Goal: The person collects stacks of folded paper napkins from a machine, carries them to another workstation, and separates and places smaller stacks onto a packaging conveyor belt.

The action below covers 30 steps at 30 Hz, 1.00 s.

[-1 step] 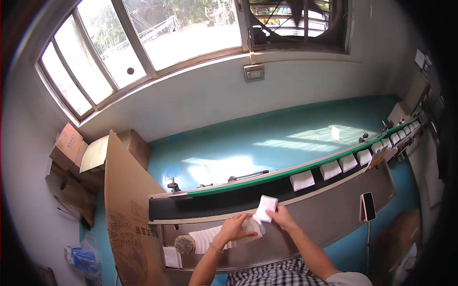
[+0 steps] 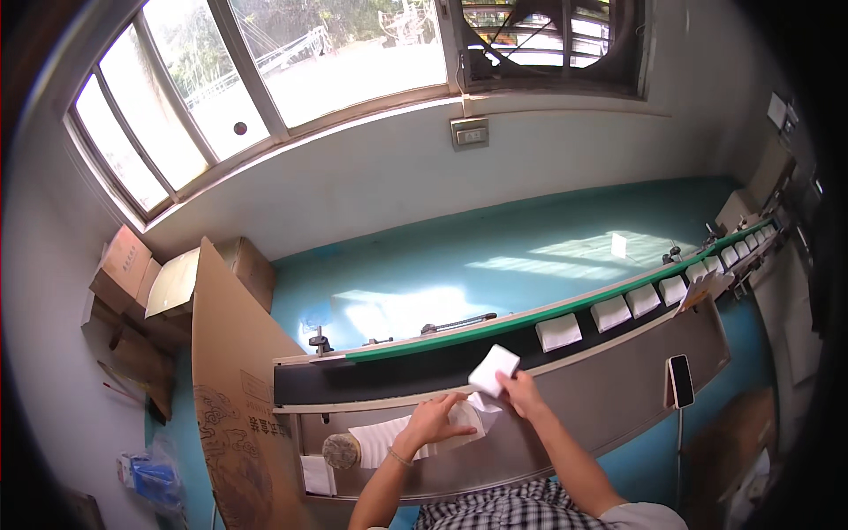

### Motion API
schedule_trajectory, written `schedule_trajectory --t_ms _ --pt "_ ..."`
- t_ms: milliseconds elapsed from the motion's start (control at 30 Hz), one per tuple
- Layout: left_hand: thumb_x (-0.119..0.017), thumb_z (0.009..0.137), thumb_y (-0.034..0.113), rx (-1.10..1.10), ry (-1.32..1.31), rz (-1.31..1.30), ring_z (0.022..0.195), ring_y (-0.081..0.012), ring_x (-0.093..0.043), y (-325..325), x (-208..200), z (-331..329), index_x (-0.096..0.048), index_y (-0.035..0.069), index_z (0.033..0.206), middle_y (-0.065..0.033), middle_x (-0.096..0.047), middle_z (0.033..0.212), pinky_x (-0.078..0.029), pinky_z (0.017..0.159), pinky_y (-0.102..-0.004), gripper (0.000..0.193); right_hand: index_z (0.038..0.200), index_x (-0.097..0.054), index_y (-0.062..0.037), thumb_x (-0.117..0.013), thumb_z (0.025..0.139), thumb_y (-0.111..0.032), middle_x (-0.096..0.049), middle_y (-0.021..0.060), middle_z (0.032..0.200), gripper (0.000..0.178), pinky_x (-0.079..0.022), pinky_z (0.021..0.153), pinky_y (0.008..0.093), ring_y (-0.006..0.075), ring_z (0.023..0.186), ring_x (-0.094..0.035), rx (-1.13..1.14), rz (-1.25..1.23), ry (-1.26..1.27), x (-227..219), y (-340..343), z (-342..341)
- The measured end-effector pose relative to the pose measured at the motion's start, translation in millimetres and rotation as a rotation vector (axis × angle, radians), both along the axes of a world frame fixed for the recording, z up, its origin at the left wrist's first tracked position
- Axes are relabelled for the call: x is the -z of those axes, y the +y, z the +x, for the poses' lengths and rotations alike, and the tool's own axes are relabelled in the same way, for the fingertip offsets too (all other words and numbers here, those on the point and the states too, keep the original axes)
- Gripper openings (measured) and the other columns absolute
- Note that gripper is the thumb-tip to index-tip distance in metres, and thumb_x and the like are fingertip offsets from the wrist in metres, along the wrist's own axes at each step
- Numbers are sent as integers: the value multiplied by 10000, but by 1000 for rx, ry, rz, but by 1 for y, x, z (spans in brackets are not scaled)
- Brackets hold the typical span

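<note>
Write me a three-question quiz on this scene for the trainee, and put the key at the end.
1. What does the person's right grip hold?
2. True or false: the phone is to the left of the person's left grip.
3. Choose one. The rail along the far side of the black belt is: A) red; B) green; C) yellow.

Key:
1. A white pack.
2. False; the phone is to the right of it.
3. B.

Daylight from overexposed, brown-framed glass window [image 2: 353, 53]; bright sun patches on blue-green floor [image 2: 397, 265]; fisheye bending, blackened corners.
</note>
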State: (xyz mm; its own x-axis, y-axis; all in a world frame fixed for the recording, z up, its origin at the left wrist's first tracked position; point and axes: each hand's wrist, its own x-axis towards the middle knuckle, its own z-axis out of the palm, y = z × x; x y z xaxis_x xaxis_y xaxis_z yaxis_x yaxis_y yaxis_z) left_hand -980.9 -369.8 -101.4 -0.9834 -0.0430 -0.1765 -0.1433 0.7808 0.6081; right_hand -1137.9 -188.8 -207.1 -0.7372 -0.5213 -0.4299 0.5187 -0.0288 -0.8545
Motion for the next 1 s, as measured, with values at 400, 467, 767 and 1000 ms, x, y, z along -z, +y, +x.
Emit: schedule_trajectory --t_ms 400,467,767,1000 --pt "-786 671 647 57 30 -26 1099 -378 -639 -20 8 14 -452 169 1448 -191 -614 1292 -507 931 -432 972 1144 -649 -20 -658 936 -419 -686 97 964 450 -508 788 328 168 859 -634 -312 313 299 -19 -14 83" --pt "-784 673 651 43 32 1 1092 -376 -641 -22 13 17 -494 150 1406 -185 -616 1289 -505 939 -427 934 1130 -653 0 -649 951 -389 -690 82 954 428 -503 757 313 143 847 -620 -217 132 61 -23 -8 82" --pt "-782 686 642 -16 -46 36 1063 -362 -649 -21 6 15 -569 105 1286 -175 -637 1236 -517 916 -407 833 1132 -622 51 -675 914 -194 -687 112 1014 332 -528 778 331 177 899 -654 99 66 114 -16 -35 34" --pt "-775 687 635 1 -47 68 1083 -359 -640 -26 11 15 -558 150 1280 -150 -637 1233 -513 914 -431 796 1164 -608 12 -635 966 -173 -662 115 1052 272 -555 740 304 237 896 -656 52 -80 -273 -1 -72 28"
